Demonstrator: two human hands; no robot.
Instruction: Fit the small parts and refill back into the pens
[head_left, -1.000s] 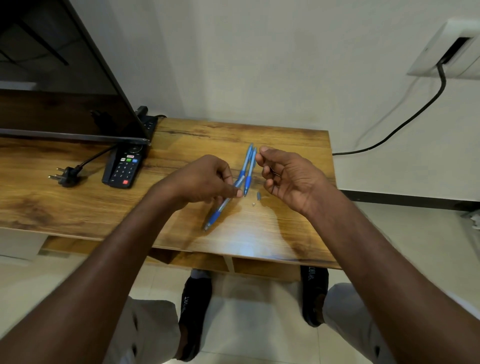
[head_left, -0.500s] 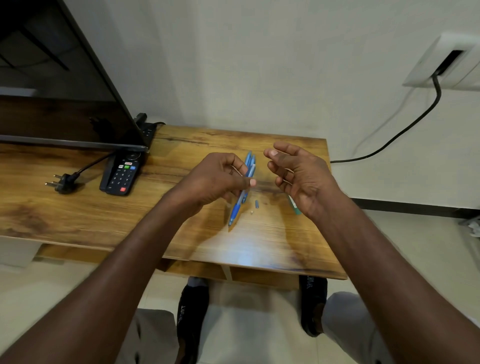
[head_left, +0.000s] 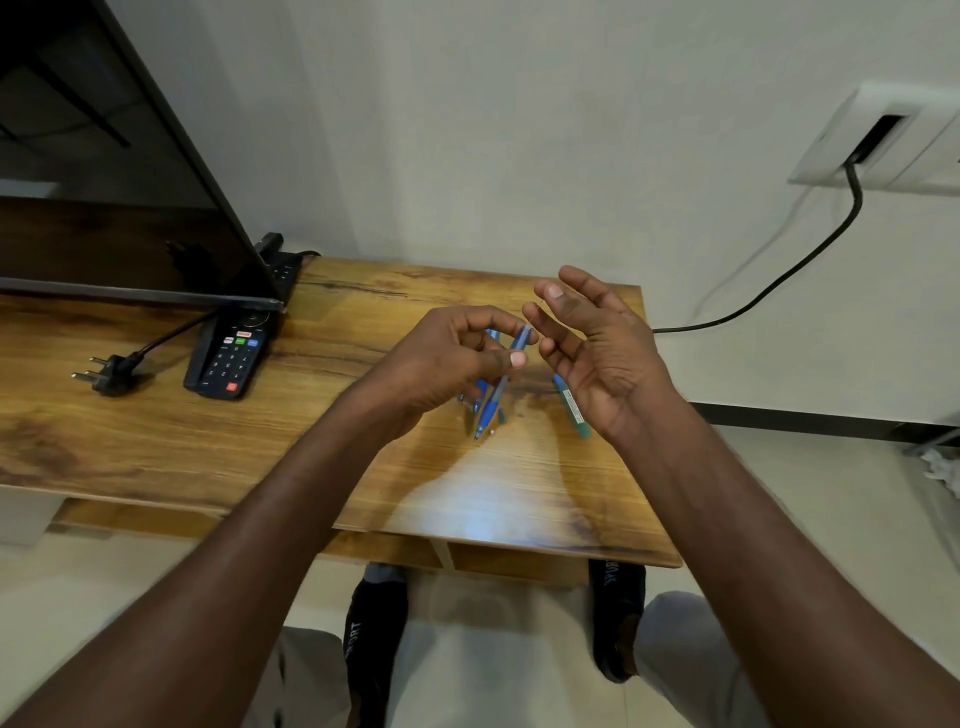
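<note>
— What is the left hand doing?
— Its fingers are curled round a slim blue plastic pen, held tip-down over the wooden table.
— And the right hand?
— At three o'clock of the pen, fingers loosely spread; thumb and forefinger seem to pinch something thread-thin, too fine to tell.
— The surroundings?
— Glossy, knotty grain. A teal pen lies under the right palm; a black remote and plug at nine o'clock, a plain white wall at twelve.

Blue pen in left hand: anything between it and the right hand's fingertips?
Nothing visible. The left hand grips the blue pen above the table; the right hand is beside the pen's upper end, fingers loosely spread, with only a small gap between.
</note>
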